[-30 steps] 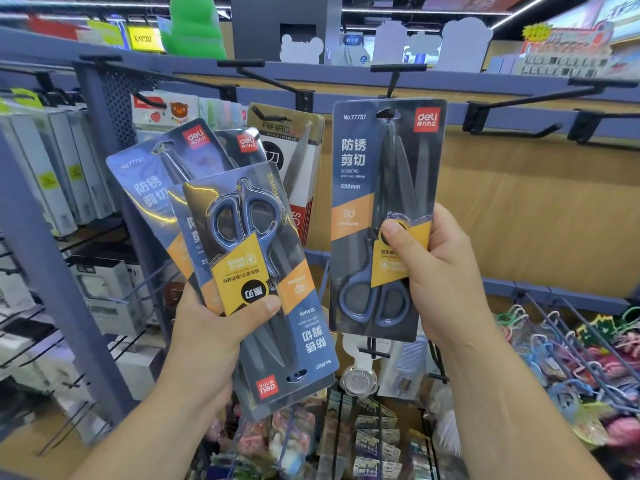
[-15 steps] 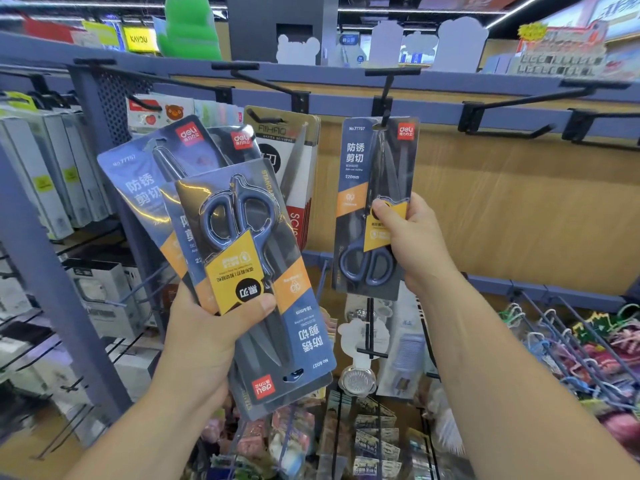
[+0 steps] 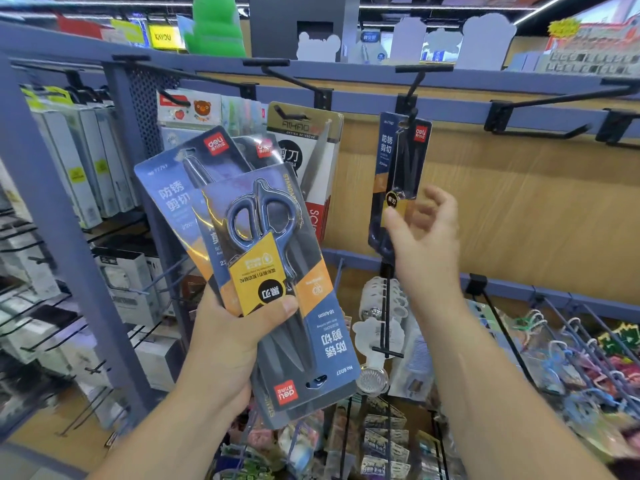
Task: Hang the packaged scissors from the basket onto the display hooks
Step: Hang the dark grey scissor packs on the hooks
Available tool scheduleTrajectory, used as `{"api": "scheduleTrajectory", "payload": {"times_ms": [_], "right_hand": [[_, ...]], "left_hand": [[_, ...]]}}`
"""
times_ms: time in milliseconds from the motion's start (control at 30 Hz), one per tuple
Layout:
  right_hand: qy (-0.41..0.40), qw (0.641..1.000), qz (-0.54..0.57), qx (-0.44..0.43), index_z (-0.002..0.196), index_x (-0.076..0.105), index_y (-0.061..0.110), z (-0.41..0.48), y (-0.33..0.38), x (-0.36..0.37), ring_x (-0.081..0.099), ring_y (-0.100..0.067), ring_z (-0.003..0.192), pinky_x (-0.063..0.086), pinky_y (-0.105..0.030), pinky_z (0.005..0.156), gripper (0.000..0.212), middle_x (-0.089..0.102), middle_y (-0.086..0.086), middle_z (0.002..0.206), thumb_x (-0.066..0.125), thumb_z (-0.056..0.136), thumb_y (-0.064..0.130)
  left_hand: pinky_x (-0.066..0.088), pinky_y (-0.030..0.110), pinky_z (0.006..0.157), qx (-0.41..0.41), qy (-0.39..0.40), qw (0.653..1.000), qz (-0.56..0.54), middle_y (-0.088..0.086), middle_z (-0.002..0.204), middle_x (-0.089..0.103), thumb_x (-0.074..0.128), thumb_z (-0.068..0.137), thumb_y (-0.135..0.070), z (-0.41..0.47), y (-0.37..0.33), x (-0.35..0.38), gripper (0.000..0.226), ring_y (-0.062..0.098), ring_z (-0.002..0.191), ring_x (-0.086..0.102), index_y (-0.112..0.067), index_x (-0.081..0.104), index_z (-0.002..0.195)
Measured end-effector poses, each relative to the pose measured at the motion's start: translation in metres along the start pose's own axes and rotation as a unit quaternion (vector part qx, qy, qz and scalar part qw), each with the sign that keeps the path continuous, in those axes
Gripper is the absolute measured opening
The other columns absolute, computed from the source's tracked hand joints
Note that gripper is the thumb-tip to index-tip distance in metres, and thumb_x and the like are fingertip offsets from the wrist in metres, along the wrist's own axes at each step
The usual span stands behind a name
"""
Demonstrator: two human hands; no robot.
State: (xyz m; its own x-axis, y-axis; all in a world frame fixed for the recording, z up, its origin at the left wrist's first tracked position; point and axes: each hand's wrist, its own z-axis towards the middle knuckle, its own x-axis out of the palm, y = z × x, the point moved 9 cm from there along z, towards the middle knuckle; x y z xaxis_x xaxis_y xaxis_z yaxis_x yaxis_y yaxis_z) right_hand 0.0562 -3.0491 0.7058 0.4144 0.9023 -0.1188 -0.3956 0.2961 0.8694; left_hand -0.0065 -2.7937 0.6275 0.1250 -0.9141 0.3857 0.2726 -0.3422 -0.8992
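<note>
Left hand [image 3: 225, 348] gripped packs [image 3: 277, 258] mid-card; right hand [image 3: 429, 247] was loose-fingered at hung pack [image 3: 403, 157]. Looked light, stiff, slick; pinch near hang-hole.

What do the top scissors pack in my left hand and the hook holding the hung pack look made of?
Top scissors pack: printed card under a clear, glossy plastic blister, judging by the glare streaks.
Hook: probably black-coated metal wire; it looks thin, rigid and matte.
</note>
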Motion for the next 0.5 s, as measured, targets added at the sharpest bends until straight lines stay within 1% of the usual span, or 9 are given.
{"api": "scheduleTrajectory", "payload": {"times_ms": [67, 100, 133, 167, 233, 267, 333, 400, 500], "right_hand": [[0.135, 0.991, 0.016, -0.018, 0.125, 0.059, 0.038, -0.040, 0.011, 0.022, 0.061, -0.001, 0.111, 0.052, -0.033, 0.097, 0.042, 0.064, 0.017, 0.119, 0.076, 0.087, 0.045], [0.214, 0.977, 0.012, -0.017, 0.121, 0.061, 0.040, -0.061, 0.013, 0.035, 0.062, -0.001, 0.110, 0.052, -0.033, 0.095, 0.046, 0.066, 0.018, 0.117, 0.080, 0.080, 0.049], [0.281, 0.960, 0.000, -0.015, 0.121, 0.060, 0.042, -0.080, 0.012, 0.046, 0.063, -0.002, 0.113, 0.052, -0.034, 0.097, 0.056, 0.066, 0.018, 0.120, 0.084, 0.072, 0.052], [0.323, 0.946, -0.018, -0.013, 0.125, 0.058, 0.043, -0.095, 0.008, 0.053, 0.062, -0.004, 0.117, 0.052, -0.036, 0.098, 0.068, 0.065, 0.017, 0.124, 0.089, 0.066, 0.054], [0.330, 0.943, -0.050, -0.008, 0.131, 0.056, 0.043, -0.106, -0.002, 0.055, 0.061, -0.005, 0.120, 0.053, -0.037, 0.100, 0.081, 0.063, 0.016, 0.130, 0.095, 0.060, 0.054], [0.316, 0.947, -0.054, -0.002, 0.130, 0.057, 0.042, -0.106, -0.007, 0.052, 0.062, -0.003, 0.117, 0.053, -0.034, 0.098, 0.080, 0.064, 0.017, 0.127, 0.096, 0.061, 0.052], [0.290, 0.956, -0.039, 0.021, 0.120, 0.064, 0.037, -0.105, -0.012, 0.044, 0.066, -0.001, 0.104, 0.055, -0.027, 0.087, 0.066, 0.069, 0.017, 0.114, 0.098, 0.064, 0.043], [0.271, 0.962, -0.009, 0.044, 0.107, 0.069, 0.031, -0.105, -0.017, 0.036, 0.069, -0.008, 0.089, 0.057, -0.027, 0.076, 0.046, 0.073, 0.012, 0.098, 0.096, 0.070, 0.032], [0.245, 0.968, 0.018, 0.046, 0.101, 0.071, 0.029, -0.108, -0.017, 0.028, 0.070, -0.018, 0.084, 0.056, -0.031, 0.072, 0.030, 0.073, 0.007, 0.090, 0.091, 0.079, 0.026]], "left_hand": [[0.062, 0.030, 0.063, -0.002, 0.000, 1.000, -0.004, 0.004, 0.090, 0.079, 0.091, 0.052, -0.001, -0.001, 0.002, 0.003, 0.063, 0.021, 0.078, 0.078, -0.007, 0.066, 0.110], [0.062, 0.030, 0.063, -0.001, -0.003, 1.000, -0.007, 0.006, 0.091, 0.080, 0.091, 0.054, 0.000, -0.002, 0.002, 0.004, 0.064, 0.022, 0.079, 0.078, -0.006, 0.066, 0.112], [0.062, 0.031, 0.064, -0.001, -0.009, 1.000, -0.011, 0.007, 0.093, 0.080, 0.090, 0.055, -0.001, -0.003, 0.002, 0.005, 0.064, 0.023, 0.080, 0.078, -0.005, 0.066, 0.114], [0.062, 0.032, 0.064, 0.001, -0.013, 1.000, -0.016, 0.008, 0.095, 0.080, 0.090, 0.056, -0.002, -0.004, 0.002, 0.006, 0.062, 0.024, 0.081, 0.078, -0.006, 0.067, 0.114], [0.063, 0.036, 0.068, 0.003, -0.018, 1.000, -0.022, 0.010, 0.098, 0.080, 0.086, 0.058, -0.007, -0.004, 0.004, 0.008, 0.056, 0.026, 0.084, 0.078, -0.009, 0.069, 0.111], [0.063, 0.036, 0.069, 0.004, -0.020, 1.000, -0.022, 0.011, 0.099, 0.080, 0.084, 0.059, -0.010, -0.005, 0.006, 0.009, 0.053, 0.026, 0.085, 0.078, -0.009, 0.070, 0.111], [0.062, 0.034, 0.068, 0.003, -0.021, 1.000, -0.023, 0.011, 0.100, 0.080, 0.084, 0.058, -0.013, -0.007, 0.009, 0.011, 0.058, 0.027, 0.087, 0.077, -0.007, 0.068, 0.114], [0.062, 0.032, 0.067, 0.001, -0.024, 0.999, -0.027, 0.010, 0.099, 0.080, 0.085, 0.056, -0.013, -0.010, 0.011, 0.013, 0.062, 0.026, 0.086, 0.078, -0.006, 0.066, 0.115], [0.062, 0.031, 0.067, 0.005, -0.016, 1.000, -0.021, 0.007, 0.098, 0.080, 0.084, 0.056, -0.008, -0.013, 0.009, 0.019, 0.063, 0.024, 0.088, 0.078, -0.009, 0.064, 0.115]]}}
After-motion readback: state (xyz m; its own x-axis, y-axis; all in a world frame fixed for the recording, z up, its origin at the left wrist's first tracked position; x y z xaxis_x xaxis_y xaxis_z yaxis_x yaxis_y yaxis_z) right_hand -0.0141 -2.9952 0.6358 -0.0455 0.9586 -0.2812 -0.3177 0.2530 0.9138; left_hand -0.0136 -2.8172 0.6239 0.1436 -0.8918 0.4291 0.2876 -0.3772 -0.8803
